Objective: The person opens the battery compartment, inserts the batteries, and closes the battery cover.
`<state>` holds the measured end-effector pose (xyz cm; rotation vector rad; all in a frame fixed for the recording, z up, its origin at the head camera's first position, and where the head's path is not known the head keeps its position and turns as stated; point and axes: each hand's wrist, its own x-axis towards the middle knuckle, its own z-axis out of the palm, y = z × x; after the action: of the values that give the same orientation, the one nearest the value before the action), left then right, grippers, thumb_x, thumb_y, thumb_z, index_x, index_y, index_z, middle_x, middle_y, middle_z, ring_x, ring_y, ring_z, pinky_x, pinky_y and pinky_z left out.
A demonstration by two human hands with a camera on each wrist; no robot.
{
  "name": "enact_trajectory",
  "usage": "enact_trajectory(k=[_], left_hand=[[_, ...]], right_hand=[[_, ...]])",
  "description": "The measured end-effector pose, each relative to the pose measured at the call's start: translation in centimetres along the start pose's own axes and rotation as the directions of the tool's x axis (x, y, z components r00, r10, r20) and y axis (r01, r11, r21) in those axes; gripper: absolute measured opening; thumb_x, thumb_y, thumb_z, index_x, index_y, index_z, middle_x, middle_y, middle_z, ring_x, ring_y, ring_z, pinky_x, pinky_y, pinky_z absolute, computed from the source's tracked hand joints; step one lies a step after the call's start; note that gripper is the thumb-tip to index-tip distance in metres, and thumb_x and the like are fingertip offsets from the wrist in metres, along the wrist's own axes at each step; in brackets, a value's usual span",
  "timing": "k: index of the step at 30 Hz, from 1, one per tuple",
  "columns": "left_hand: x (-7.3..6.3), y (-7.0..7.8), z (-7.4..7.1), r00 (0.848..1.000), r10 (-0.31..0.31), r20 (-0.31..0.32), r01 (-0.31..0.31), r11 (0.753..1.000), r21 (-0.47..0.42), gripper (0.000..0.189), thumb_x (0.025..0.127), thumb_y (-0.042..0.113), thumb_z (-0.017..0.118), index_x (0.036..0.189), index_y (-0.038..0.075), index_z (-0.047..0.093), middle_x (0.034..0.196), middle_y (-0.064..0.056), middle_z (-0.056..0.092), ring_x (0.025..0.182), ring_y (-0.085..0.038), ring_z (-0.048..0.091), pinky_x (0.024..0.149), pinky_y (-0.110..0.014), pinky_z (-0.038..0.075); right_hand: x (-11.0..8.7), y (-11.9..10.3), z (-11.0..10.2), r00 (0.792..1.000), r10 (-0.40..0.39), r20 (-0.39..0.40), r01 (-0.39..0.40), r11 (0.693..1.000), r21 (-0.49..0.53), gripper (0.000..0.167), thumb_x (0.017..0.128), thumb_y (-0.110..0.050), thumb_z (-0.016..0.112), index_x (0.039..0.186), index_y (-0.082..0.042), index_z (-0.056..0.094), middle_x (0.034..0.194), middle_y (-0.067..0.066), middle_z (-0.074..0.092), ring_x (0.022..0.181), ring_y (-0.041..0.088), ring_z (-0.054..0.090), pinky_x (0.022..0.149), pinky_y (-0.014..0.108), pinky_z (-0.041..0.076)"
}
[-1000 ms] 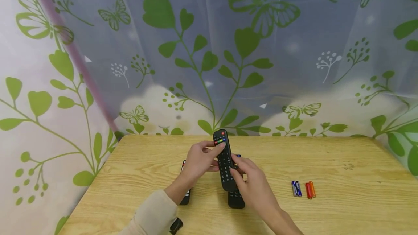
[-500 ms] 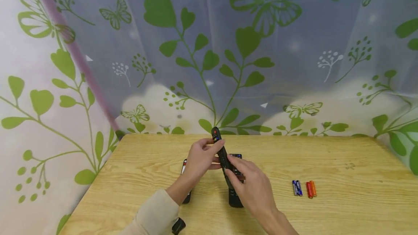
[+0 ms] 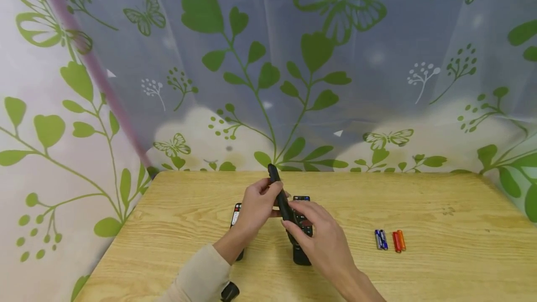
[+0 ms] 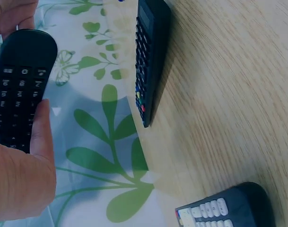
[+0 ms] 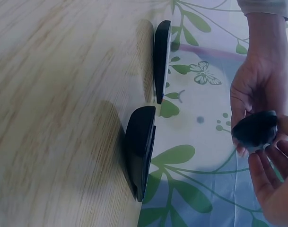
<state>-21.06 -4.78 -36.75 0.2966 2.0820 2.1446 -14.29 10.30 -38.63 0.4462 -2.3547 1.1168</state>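
Note:
A black remote control [image 3: 282, 203] is held up over the table by both hands, tilted, with its narrow side toward the head view. My left hand [image 3: 257, 206] grips its upper part, thumb along the side. Near its lower end, my right hand [image 3: 325, 232] pinches it between thumb and fingers. In the left wrist view the keys of the held remote control [image 4: 23, 87] show; in the right wrist view only its rounded end [image 5: 255, 131] does. Under the hands, a second black remote [image 3: 302, 256] lies on the table, partly covered. Left of it, the left hand partly hides a white-keyed remote [image 3: 236, 216].
Two blue-and-silver batteries [image 3: 381, 239] and two red-orange batteries [image 3: 399, 241] lie to the right on the wooden table [image 3: 440, 269]. A small black object [image 3: 230, 291] is by the left sleeve [image 3: 201, 271]. A leaf-patterned cloth [image 3: 356, 83] hangs behind the table.
The held remote control has been turned about its long axis: its keys faced the head view a second ago, and now its side does. Both hands keep their grip, shifting slightly left.

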Motion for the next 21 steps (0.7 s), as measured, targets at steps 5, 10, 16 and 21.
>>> enact_trajectory(k=[5, 10, 16, 21], left_hand=[[0.15, -0.22, -0.26, 0.999, 0.036, -0.013, -0.036, 0.999, -0.01, 0.036, 0.1, 0.018, 0.048, 0.125, -0.007, 0.053, 0.101, -0.023, 0.065, 0.084, -0.026, 0.067, 0.068, -0.037, 0.058], [-0.01, -0.54, -0.29, 0.998, 0.049, -0.033, -0.05, 0.998, -0.025, 0.036, 0.101, 0.022, 0.045, 0.124, -0.005, 0.051, 0.099, -0.017, 0.065, 0.083, -0.027, 0.068, 0.069, -0.036, 0.058], [-0.04, -0.83, -0.12, 0.996, 0.078, -0.05, -0.082, 0.993, -0.087, 0.034, 0.101, 0.021, 0.044, 0.123, -0.005, 0.051, 0.098, -0.022, 0.064, 0.078, -0.029, 0.069, 0.07, -0.038, 0.058], [-0.1, -0.82, 0.01, 0.994, 0.095, -0.054, -0.098, 0.994, -0.05, 0.033, 0.102, 0.02, 0.043, 0.123, -0.004, 0.054, 0.096, -0.019, 0.065, 0.078, -0.026, 0.068, 0.07, -0.036, 0.058]], right_hand=[[0.0, 0.04, -0.35, 1.0, 0.012, 0.02, -0.012, 1.0, 0.02, 0.033, 0.083, -0.025, 0.076, 0.115, -0.018, 0.068, 0.112, -0.011, 0.06, 0.095, 0.011, 0.062, 0.071, 0.024, 0.055], [-0.02, 0.09, -0.35, 0.999, 0.015, 0.032, -0.016, 0.999, 0.029, 0.033, 0.084, -0.031, 0.075, 0.114, -0.02, 0.068, 0.111, -0.014, 0.058, 0.09, 0.007, 0.06, 0.072, 0.026, 0.055], [-0.17, -0.03, -0.26, 0.997, 0.048, 0.065, -0.05, 0.998, 0.029, 0.031, 0.083, -0.032, 0.076, 0.112, -0.022, 0.069, 0.108, -0.018, 0.054, 0.083, 0.004, 0.058, 0.07, 0.022, 0.053], [-0.23, 0.03, -0.32, 0.994, 0.061, 0.096, -0.062, 0.998, 0.007, 0.037, 0.081, -0.033, 0.077, 0.116, -0.022, 0.068, 0.11, -0.017, 0.052, 0.081, 0.002, 0.055, 0.068, 0.021, 0.052]])
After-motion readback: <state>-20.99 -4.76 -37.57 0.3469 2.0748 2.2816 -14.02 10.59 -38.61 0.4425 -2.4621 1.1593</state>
